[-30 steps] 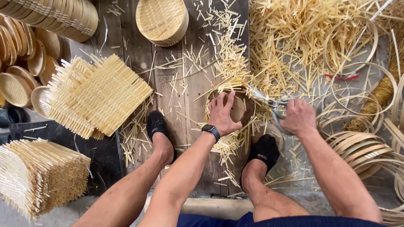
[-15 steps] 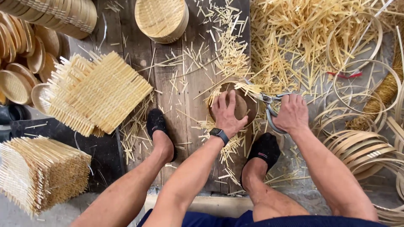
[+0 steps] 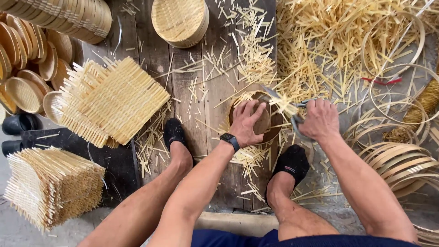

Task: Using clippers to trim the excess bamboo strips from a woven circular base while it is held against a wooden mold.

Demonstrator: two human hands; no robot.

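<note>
Shears (image 3: 292,114) (right hand (image 3: 320,120)) trim round woven mat (image 3: 256,120), ragged-edged.

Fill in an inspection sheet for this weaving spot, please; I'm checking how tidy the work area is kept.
Surface: dark wooden boards, strewn with cut bamboo slivers.
Job's things: round woven piece under the left hand; right hand grips metal shears at its rim.
Clutter: heap of bamboo strips, loose bamboo hoops.
Hands: left pressing flat, right closed on shears.
Cables: nothing seen.
Surroundings: square woven mats, bundled mat stack, round basket stack, small trays, black shoes.
</note>
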